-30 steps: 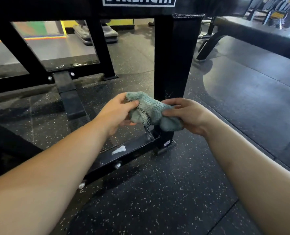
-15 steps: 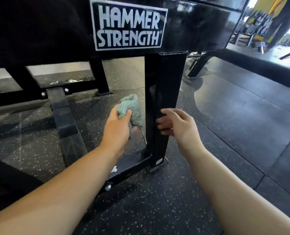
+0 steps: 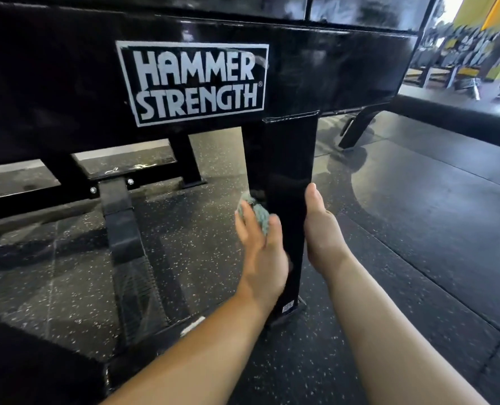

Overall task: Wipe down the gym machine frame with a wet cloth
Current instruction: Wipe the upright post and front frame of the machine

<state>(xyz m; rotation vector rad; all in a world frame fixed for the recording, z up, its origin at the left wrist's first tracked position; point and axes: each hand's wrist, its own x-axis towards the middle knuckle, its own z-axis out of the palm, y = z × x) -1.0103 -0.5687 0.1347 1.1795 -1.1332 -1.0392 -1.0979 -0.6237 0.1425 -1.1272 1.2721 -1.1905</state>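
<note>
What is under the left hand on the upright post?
The teal cloth, held against the upright post by the left hand. Only its upper part shows between thumb and fingers; the rest, and the post surface behind it, is covered.

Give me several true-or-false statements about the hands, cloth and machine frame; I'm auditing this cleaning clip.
1. The left hand presses the teal cloth against the black upright post. True.
2. The right hand holds a second cloth. False: it touches the post's right edge, with no cloth.
3. The white label on the beam reads HAMMER STRENGTH. True.
4. The cloth is wiping the label. False: it is well below the label, on the post.
</note>
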